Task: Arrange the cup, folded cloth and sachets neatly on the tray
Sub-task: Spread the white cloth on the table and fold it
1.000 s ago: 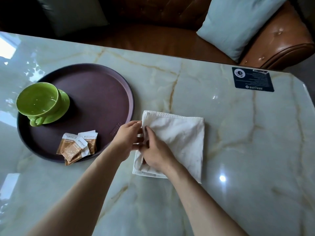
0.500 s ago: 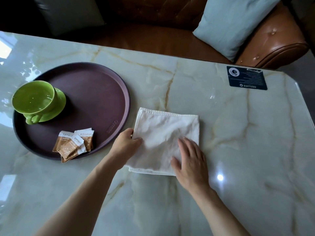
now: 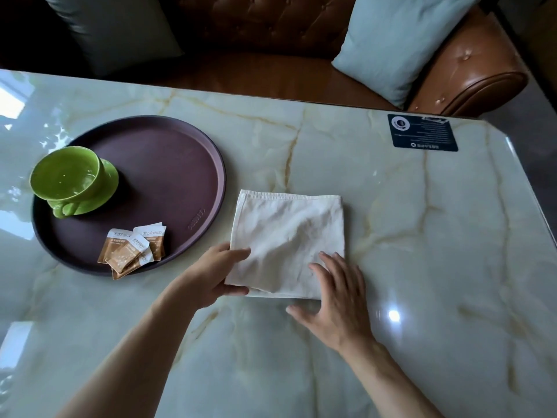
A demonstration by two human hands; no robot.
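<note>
The left hand (image 3: 215,274) pinches the cloth's (image 3: 289,236) near-left corner; the right hand (image 3: 337,294) lies flat, fingers spread, on its near edge. Lifting by one corner may unfold it before the tray (image 3: 221,176).

I see two bare forearms that come in from the lower edge of the view. No sleeve covers them as far as the picture goes. The left hand (image 3: 212,276) and the right hand (image 3: 337,300) wear no glove, and I see no ring, watch or bracelet on them. The fingers (image 3: 327,257) are slim, and the nails look short and unpainted.
</note>
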